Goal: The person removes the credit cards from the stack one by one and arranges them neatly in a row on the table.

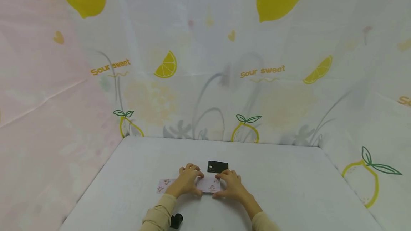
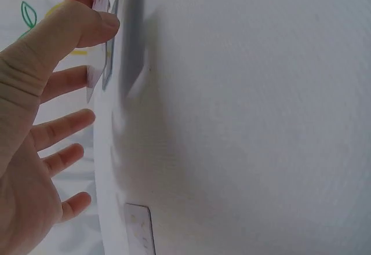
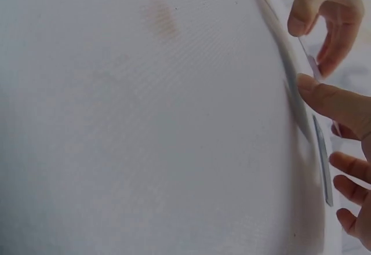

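Between my two hands a pale pink floral card (image 1: 208, 185) is held by its ends, slightly above the white table. My left hand (image 1: 186, 183) pinches its left end with thumb and index finger; in the left wrist view the card (image 2: 94, 84) stands nearly edge-on, and the other fingers (image 2: 65, 128) spread apart from it. At the right end, my right hand (image 1: 232, 187) grips with thumb and index finger, its remaining fingers (image 3: 352, 189) loose. A second floral card (image 1: 162, 185) lies flat, partly hidden behind my left hand.
A black card with a chip (image 1: 218, 167) lies on the table (image 1: 282, 181) just beyond the hands. Near my left sleeve (image 1: 160, 211) sits a small black object (image 1: 176, 220), partly covered. Lemon-printed cloth (image 1: 208, 99) rises behind the table and at both sides.
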The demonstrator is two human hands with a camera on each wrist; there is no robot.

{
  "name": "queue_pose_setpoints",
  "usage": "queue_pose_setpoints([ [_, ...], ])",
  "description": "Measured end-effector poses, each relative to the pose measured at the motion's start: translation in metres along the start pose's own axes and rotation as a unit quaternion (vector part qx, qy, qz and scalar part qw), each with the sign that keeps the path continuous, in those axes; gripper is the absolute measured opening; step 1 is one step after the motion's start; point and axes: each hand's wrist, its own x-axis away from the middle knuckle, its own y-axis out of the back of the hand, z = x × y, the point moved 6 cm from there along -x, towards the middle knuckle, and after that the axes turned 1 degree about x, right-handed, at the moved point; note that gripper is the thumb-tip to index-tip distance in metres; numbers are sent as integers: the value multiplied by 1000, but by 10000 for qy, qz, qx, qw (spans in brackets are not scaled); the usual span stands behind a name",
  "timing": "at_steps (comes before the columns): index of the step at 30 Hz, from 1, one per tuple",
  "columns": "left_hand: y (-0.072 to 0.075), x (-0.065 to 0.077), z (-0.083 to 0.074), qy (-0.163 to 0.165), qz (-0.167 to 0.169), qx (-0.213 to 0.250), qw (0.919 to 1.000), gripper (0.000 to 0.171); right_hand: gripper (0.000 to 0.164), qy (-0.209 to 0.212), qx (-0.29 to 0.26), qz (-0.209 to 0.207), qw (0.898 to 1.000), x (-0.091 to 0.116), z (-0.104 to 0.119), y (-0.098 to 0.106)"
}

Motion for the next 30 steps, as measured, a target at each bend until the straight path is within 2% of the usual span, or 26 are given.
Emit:
queue_pose_setpoints([
  [6, -4, 6, 12, 180, 145, 60, 9997, 49, 60, -68, -82, 218, 9997, -4, 5, -11],
  [15, -3, 9, 24, 429, 237, 353, 9982, 47, 56, -172, 31, 286, 9994, -15, 9, -16],
  [21, -4, 13, 29, 563, 366, 529, 9963, 46, 56, -308, -71, 422, 9986, -13, 8, -19],
  [30, 1, 9, 32, 689, 488, 557, 9949, 44, 55, -383, -67, 345, 9986, -19, 9, -18],
])
